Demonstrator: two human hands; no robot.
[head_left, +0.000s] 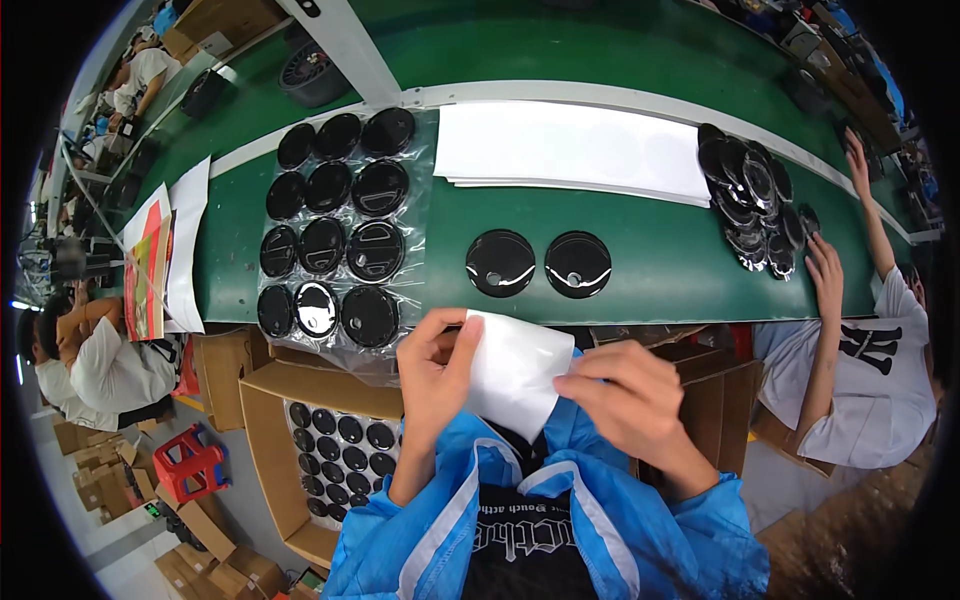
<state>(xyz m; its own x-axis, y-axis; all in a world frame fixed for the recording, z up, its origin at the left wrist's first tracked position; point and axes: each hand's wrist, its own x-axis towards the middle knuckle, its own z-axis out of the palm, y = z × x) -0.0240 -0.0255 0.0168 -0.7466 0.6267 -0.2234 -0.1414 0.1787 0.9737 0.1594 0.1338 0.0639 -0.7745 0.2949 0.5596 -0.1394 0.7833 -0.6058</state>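
Observation:
Between my two hands, just in front of the green table's near edge, is a white sheet (515, 370) with a slight bend in it. My left hand (435, 375) pinches its upper left side with the thumb across the front. At its right edge, my right hand (630, 390) grips it between thumb and fingers. Beyond the sheet, two round black glossy discs, a left one (500, 263) and a right one (578, 264), lie side by side on the table. Each has a small hole near its lower middle.
Left of the discs, a clear plastic sheet (415, 215) bears rows of black discs. A white paper stack (570, 150) lies at the back, beside a black disc pile (750, 195). An open carton (265, 440) holds more discs. Co-workers sit on both sides, one (860, 370) reaching over the table.

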